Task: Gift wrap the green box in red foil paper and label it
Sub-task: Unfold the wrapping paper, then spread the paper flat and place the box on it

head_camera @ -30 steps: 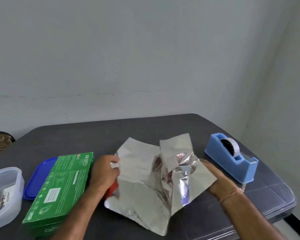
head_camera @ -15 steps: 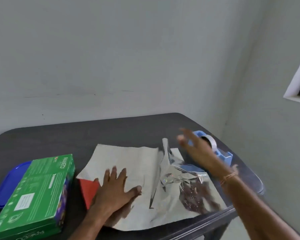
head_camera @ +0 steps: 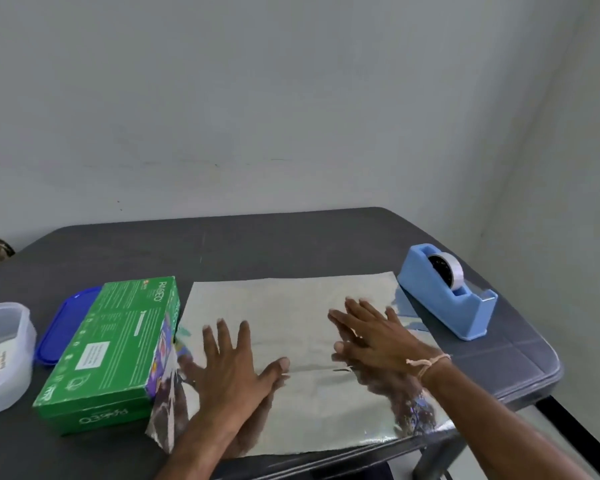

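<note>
Foil paper: silver side up, metallic, mirror-glossy, lightly creased. Green box: printed cardboard, slight sheen. Tape dispenser: smooth blue plastic. Table: dark, matt. Container: translucent plastic.

Light: soft, even, moderately bright; source outside the view.
Shadows: faint and diffuse beneath my left hand and my right hand.
Glare: the foil sheet mirrors both my hands darkly, with bright speckled patches at its near right corner.
Blur: my right hand's fingertips look slightly smeared, and fine detail is soft throughout.
Distortion: wide-angle bowing shows along the table edges and where the wall meets its corner.
</note>
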Tool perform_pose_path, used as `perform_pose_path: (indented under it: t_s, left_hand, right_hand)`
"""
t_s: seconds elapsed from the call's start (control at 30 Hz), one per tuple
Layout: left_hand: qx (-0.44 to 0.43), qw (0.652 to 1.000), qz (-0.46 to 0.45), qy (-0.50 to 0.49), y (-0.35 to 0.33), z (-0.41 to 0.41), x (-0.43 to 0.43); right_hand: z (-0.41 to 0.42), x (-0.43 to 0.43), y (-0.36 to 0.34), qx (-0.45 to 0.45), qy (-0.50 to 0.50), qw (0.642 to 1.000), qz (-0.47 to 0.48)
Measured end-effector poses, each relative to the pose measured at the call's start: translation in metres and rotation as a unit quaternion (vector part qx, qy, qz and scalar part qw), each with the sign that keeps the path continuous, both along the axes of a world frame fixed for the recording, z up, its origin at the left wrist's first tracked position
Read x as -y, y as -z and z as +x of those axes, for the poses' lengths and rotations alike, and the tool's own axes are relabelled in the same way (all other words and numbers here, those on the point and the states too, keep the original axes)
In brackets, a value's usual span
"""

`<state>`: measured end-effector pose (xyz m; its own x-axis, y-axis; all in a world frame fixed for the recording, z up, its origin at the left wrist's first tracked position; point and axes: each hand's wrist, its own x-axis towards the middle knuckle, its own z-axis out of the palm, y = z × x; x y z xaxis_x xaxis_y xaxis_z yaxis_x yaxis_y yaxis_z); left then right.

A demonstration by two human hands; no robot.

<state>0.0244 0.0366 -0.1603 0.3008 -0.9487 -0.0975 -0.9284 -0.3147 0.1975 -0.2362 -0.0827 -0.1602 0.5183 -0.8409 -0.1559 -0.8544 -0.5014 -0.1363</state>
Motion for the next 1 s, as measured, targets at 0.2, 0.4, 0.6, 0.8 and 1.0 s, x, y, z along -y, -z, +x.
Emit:
perform_pose_path:
  t_s: [0.2,0.4,0.6,0.8,1.0]
  left_hand:
    - [-0.037,0.998,0.025,0.033,-0.005,0.003,0.009]
    - [0.05,0.979,-0.192,0.037,-0.044,0.021,-0.016]
    - [0.035,0.985,-0.062,-0.155,-0.068,0.113,-0.025]
    - [-0.031,0.981,-0.04,-0.187,-0.072,0.131,-0.031]
    - [-0.06,0.964,-0.188,-0.177,-0.127,0.128,-0.04]
  right_hand:
    - [0.011,0.014,-0.008,-0.015,-0.025,1.0,-0.01]
    - [0.037,-0.007,-0.024,0.037,-0.015,0.999,-0.011]
    - [0.1,-0.04,-0.024,0.117,-0.096,0.988,-0.01]
    - [0.128,-0.051,-0.012,0.044,-0.135,0.989,-0.048]
    - [0.125,-0.051,-0.007,0.163,-0.116,0.979,0.022]
